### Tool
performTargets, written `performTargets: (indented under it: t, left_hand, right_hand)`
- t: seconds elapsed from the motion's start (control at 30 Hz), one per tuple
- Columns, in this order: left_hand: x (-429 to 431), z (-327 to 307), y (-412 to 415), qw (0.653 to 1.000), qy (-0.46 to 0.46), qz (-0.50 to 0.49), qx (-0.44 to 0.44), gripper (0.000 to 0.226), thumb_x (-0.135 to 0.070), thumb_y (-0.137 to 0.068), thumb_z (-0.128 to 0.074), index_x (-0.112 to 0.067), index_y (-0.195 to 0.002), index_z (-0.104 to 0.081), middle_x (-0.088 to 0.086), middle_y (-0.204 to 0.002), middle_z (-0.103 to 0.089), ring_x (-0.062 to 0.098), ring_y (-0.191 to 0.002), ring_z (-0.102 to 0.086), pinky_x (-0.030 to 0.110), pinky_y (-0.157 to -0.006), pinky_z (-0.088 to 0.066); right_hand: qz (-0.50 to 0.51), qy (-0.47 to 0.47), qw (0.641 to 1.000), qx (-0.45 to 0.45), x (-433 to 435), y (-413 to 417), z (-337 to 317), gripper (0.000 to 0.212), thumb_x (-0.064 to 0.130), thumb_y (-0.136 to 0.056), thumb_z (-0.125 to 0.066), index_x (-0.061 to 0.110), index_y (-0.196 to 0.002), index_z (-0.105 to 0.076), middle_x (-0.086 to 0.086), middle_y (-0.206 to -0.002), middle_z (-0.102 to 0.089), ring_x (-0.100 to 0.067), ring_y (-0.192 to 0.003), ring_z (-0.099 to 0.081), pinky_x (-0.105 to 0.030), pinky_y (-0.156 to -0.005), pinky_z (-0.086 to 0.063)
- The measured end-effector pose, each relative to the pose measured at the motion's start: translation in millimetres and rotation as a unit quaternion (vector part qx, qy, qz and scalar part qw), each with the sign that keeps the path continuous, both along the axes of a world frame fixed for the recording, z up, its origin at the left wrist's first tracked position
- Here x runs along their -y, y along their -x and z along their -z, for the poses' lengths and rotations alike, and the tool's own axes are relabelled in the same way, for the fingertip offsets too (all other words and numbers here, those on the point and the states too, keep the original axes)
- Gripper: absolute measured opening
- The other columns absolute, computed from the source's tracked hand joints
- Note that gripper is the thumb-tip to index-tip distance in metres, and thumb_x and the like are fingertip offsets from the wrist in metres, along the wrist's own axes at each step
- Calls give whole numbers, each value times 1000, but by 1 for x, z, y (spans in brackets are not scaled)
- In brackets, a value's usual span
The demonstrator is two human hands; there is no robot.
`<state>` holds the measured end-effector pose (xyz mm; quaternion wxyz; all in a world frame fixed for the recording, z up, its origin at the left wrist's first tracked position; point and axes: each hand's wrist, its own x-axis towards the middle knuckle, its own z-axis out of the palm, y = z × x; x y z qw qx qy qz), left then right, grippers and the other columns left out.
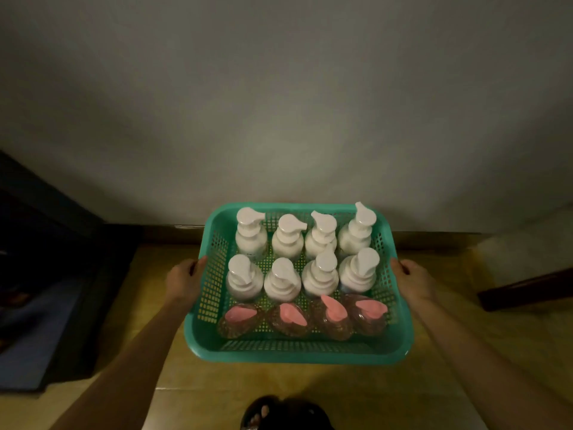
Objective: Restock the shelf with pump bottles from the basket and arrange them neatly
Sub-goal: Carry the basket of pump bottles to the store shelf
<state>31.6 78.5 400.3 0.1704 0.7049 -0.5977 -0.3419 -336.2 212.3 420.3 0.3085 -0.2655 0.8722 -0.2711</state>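
A green mesh basket [297,352] is held in front of me above the floor. My left hand [184,280] grips its left rim and my right hand [414,282] grips its right rim. Inside stand several white pump bottles [285,234] in two rows at the far side. Along the near side sits a row of several clear bottles with pink pump heads [293,315]. No shelf is in view.
A plain grey wall [279,103] rises straight ahead, meeting a yellowish tiled floor [201,392]. Dark furniture [46,274] stands at the left. A dark wooden piece [527,290] lies at the right. My sandalled foot [273,414] shows at the bottom.
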Motion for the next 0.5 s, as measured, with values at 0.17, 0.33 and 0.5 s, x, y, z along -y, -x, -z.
performTargets:
  t: [0.17,0.33,0.5]
  left_hand:
    - [-40,-149,-22,1000,7,-15,1,41,-31,-92,-48,-5,-60,-52,13,-59,-54,28,-58,-50,34,-56,-35]
    - [-83,-248,-42,998,25,-49,14,46,-31,-91,-48,6,-65,-56,23,-65,-57,29,-63,-52,35,-60,-36]
    - [-120,-296,-65,993,52,-108,13,52,-38,-90,-48,9,-71,-58,30,-71,-62,32,-63,-55,42,-62,-44]
  right_hand:
    - [-24,-9,1000,-17,-31,-11,-155,31,26,-94,-45,0,-88,-62,-22,-94,-65,-26,-75,-52,-30,-65,-35]
    - [-75,-8,996,-39,-49,-18,-259,33,28,-93,-46,-1,-93,-63,-25,-100,-66,-37,-93,-59,-37,-76,-43]
    - [-111,31,993,-19,-43,-24,-299,28,27,-91,-49,4,-85,-64,-27,-97,-67,-30,-84,-61,-41,-77,-49]
